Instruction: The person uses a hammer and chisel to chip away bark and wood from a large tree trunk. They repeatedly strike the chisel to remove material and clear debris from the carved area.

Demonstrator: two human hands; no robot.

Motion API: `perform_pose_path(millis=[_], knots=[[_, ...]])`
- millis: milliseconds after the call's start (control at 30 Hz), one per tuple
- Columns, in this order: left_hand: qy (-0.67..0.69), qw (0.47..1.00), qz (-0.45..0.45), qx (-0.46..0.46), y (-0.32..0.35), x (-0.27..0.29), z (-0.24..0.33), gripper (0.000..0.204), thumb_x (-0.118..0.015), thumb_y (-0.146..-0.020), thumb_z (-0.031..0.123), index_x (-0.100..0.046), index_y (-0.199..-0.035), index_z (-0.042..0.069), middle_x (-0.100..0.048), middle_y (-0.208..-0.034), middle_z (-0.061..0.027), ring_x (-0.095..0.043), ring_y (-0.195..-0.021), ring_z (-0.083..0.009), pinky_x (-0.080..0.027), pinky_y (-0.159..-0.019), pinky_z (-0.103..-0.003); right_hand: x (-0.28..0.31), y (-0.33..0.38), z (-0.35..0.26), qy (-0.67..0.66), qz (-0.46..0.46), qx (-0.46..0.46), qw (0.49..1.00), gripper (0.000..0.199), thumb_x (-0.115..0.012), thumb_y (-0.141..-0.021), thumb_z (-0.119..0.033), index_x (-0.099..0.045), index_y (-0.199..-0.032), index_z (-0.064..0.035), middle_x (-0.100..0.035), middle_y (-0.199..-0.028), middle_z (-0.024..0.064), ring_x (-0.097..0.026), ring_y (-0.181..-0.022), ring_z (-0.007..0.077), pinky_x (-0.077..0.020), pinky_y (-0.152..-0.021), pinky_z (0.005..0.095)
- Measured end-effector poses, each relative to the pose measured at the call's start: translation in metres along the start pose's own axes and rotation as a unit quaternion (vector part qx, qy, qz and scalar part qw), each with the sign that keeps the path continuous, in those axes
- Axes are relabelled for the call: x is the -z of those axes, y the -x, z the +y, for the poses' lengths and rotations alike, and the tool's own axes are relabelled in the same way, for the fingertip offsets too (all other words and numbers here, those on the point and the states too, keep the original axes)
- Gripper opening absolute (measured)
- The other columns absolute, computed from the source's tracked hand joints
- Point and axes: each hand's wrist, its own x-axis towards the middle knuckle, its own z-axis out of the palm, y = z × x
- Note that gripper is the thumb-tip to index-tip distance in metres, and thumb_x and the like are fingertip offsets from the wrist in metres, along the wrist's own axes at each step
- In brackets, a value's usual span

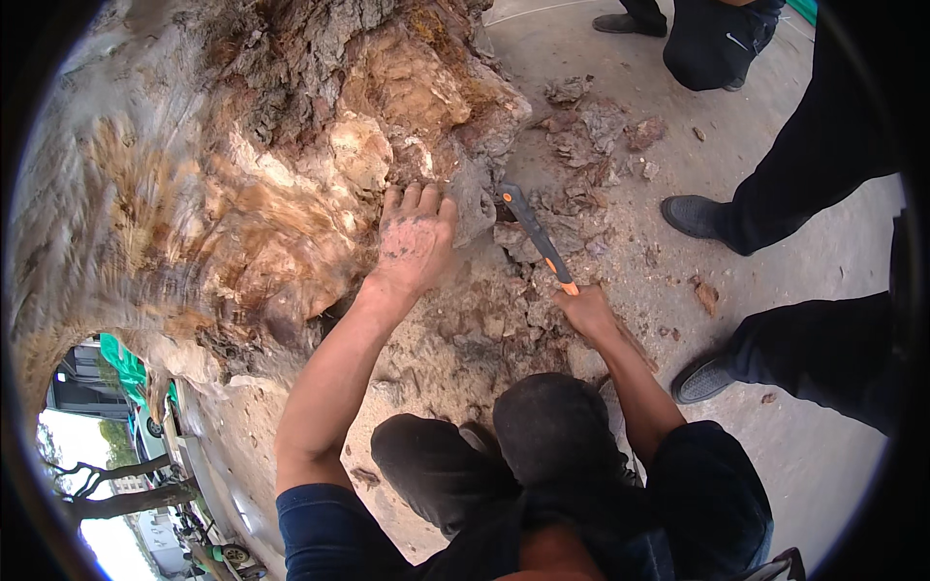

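A huge, rough tree stump or root [262, 223], brown and pale with broken bark, fills the upper left. My left hand [417, 237] rests on its right side, fingers stretched out against the wood, with dark dirt marks on the back. The fingertips meet the wood, and nothing shows in the hand. Lower and to the right, my right hand [586, 310] is closed round the end of a hand tool with a dark grey and orange handle [538, 232]. This handle slants up and left toward the stump; I cannot make out the tool's head.
Torn bark pieces [586, 136] and crumbs litter the concrete floor [775, 261] right of the stump. Bystanders' dark shoes [697, 215] and legs stand along the right; another person crouches [712, 44] at the top. My bent knees [552, 426] are below my hands. Vehicles and trees appear lower left.
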Motion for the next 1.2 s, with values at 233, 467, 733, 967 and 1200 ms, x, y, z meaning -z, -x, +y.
perform_pose_path(millis=[233, 467, 733, 967, 1200], knots=[[-0.033, 0.995, 0.096, -0.002, -0.014, -0.038, 0.014, 0.046, -0.063, -0.093, 0.013, -0.059, -0.137, 0.001, -0.046, -0.156, -0.0206, -0.034, -0.151, -0.0392, -0.028, -0.121, -0.059, -0.012, -0.006, 0.024, 0.012, 0.032, 0.068, 0.997, 0.046, -0.077, -0.089, -0.037, -0.064, -0.070, 0.0025, -0.056, -0.057, 0.0080, -0.053, -0.053, 0.0179, -0.0423, -0.053, 0.0428], [0.586, 0.775, -0.151, 0.185, 0.019, -0.022, 0.063, 0.042, -0.053, -0.101, 0.016, -0.052, -0.136, -0.007, -0.062, -0.133, -0.0292, -0.065, -0.120, -0.0416, -0.058, -0.089, -0.053, -0.006, -0.015, 0.048, 0.074, 0.020, 0.207, 0.975, 0.029, -0.077, -0.091, -0.034, -0.072, -0.091, -0.0054, -0.067, -0.072, 0.0149, -0.066, -0.066, 0.0318, -0.0499, -0.063, 0.0453], [0.854, 0.339, -0.314, 0.240, 0.043, 0.011, 0.067, 0.069, -0.061, -0.101, 0.027, -0.034, -0.152, -0.011, -0.059, -0.137, -0.0279, -0.075, -0.096, -0.0371, -0.064, -0.066, -0.037, 0.007, -0.021, 0.020, 0.204, 0.038, 0.445, 0.871, 0.016, -0.076, -0.078, -0.011, -0.069, -0.091, -0.0058, -0.070, -0.100, 0.0133, -0.065, -0.107, 0.0355, -0.0501, -0.090, 0.0499], [0.790, 0.494, -0.312, 0.187, 0.068, 0.011, 0.107, 0.073, -0.055, -0.088, -0.010, -0.031, -0.157, -0.003, -0.061, -0.116, -0.0149, -0.063, -0.073, -0.0161, -0.052, -0.071, -0.032, -0.002, -0.006, -0.011, 0.150, 0.268, 0.387, 0.869, 0.051, -0.074, -0.074, -0.001, -0.060, -0.123, -0.0018, -0.059, -0.129, 0.0195, -0.056, -0.121, 0.0409, -0.0480, -0.098, 0.0495], [0.838, 0.496, -0.179, 0.141, 0.077, 0.000, 0.134, 0.073, -0.050, -0.089, -0.016, -0.030, -0.157, 0.001, -0.059, -0.127, -0.0168, -0.064, -0.080, -0.0167, -0.053, -0.073, -0.032, -0.009, 0.002, -0.015, -0.546, -0.023, -0.009, 0.837, 0.038, -0.055, -0.099, -0.015, -0.054, -0.128, 0.0098, -0.068, -0.115, 0.0218, -0.069, -0.097, 0.0331, -0.0558, -0.089, 0.0456]])
